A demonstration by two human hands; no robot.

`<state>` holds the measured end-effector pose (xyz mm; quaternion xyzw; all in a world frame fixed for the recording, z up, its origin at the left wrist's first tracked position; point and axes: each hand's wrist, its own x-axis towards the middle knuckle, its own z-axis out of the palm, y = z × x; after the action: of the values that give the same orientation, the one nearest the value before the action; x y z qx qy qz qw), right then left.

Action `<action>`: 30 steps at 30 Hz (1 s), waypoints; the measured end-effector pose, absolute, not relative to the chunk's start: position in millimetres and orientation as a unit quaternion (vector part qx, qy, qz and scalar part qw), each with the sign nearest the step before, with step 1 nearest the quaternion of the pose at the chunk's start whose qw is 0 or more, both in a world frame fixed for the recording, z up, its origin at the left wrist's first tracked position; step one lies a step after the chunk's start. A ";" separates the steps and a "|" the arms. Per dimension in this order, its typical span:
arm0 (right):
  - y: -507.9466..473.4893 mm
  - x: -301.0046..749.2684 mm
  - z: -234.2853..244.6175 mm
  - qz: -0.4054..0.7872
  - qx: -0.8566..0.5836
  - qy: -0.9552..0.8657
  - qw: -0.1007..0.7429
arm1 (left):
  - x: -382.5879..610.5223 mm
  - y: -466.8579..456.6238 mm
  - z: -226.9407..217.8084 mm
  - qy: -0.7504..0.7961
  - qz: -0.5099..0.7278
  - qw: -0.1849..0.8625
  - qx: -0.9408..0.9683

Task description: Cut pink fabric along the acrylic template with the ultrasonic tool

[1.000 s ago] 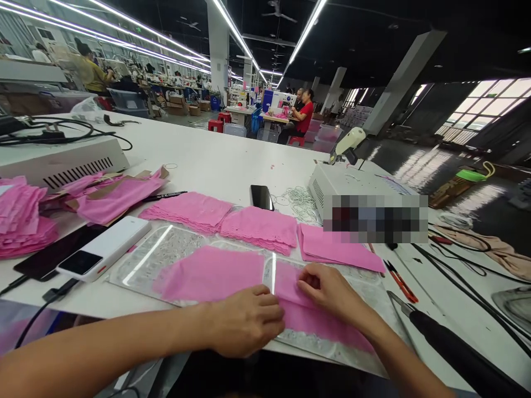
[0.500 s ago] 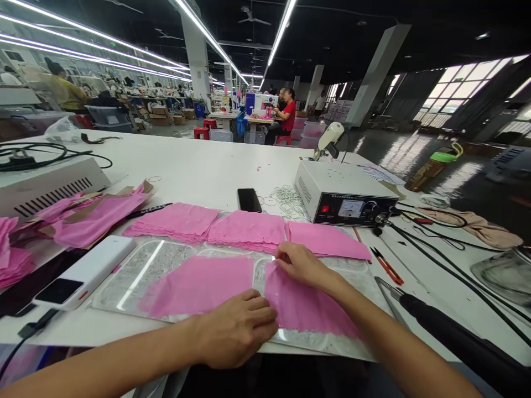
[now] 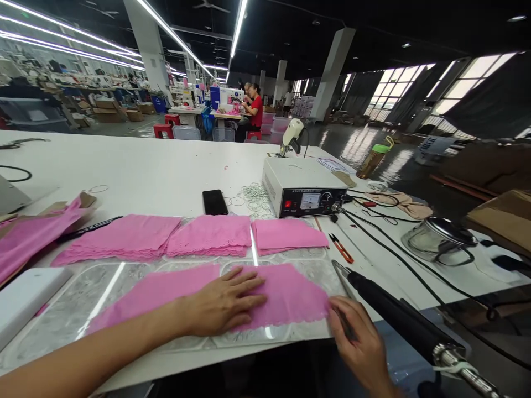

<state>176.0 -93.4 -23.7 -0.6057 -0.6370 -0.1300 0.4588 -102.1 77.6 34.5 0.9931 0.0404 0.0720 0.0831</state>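
Note:
My left hand (image 3: 224, 301) lies flat with fingers spread on two pink fabric pieces where they meet. One piece (image 3: 290, 296) runs right with a scalloped lower edge. The other piece (image 3: 153, 290) runs left. Both rest on a clear patterned plate (image 3: 62, 315) at the table's front edge. My right hand (image 3: 359, 342) sits at the right piece's right edge, fingers curled around a thin dark thing I cannot make out. A black handled tool (image 3: 398, 320) with a metal tip lies just right of that hand.
Three pink fabric stacks (image 3: 211, 235) line up behind the plate. Behind them are a black phone (image 3: 214, 202), white loops (image 3: 253, 196) and a white meter box (image 3: 302, 188) with cables. Red snips (image 3: 342, 249), a glass lid (image 3: 440, 237) and a white power bank (image 3: 20, 298) lie nearby. People (image 3: 253, 108) sit far back.
My view swung right. My left hand opened flat onto the two pieces. My right hand left the right piece's top edge and came down to its lower right corner beside the black tool.

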 end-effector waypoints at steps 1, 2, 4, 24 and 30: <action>-94.2 176.4 -29.2 -0.148 -0.597 -0.629 0.474 | -102.3 79.7 36.5 0.041 0.054 0.083 0.994; -93.0 176.3 -33.3 -0.164 -0.590 -0.621 0.490 | -101.8 81.6 39.6 0.039 0.038 0.082 0.995; -88.0 175.6 -38.6 -0.195 -0.581 -0.605 0.509 | -97.5 84.8 47.3 0.032 0.012 0.082 0.996; -81.8 166.7 -48.1 -0.229 -0.592 -0.529 0.563 | -20.7 99.9 26.4 -0.159 0.031 0.129 0.978; -88.1 173.4 -52.5 -0.149 -0.566 -0.507 0.633 | -23.7 89.9 28.5 -0.113 0.028 0.143 0.983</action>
<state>173.4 -88.1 -52.5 -0.5658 -0.5075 -0.1493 0.6325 -23.7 89.9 28.5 0.9829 -0.1130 0.0284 0.1425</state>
